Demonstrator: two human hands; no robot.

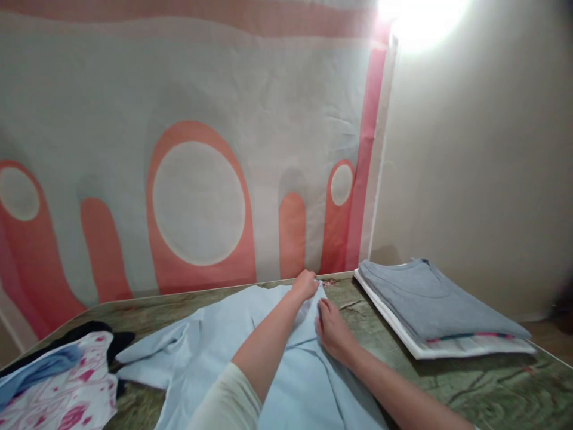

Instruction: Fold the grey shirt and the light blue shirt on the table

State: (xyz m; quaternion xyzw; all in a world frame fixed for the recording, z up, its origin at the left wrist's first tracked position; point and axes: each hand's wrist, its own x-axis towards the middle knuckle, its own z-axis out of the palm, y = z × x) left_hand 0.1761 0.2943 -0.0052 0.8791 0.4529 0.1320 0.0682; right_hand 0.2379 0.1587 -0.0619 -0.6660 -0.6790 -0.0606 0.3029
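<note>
A light blue shirt (224, 346) lies spread on the table, one sleeve stretched out to the left and creases running across its body. At its far right corner, my left hand (305, 285) is closed on the cloth, with the forearm reaching over the shirt. My right hand (333, 331), a little nearer and to the right, has its fingers curled round the shirt's right edge. The cloth between the two hands is slightly bunched. Part of the shirt is hidden beneath my left forearm, and its near end runs out of view.
A stack of folded clothes, with a grey T-shirt (439, 298) on top of white cloth (474, 349), lies at right. On the left is a loose pile with a pink-and-white printed garment (67, 388), blue cloth and black cloth. A patterned wall hanging (268, 119) rises behind the table (483, 388).
</note>
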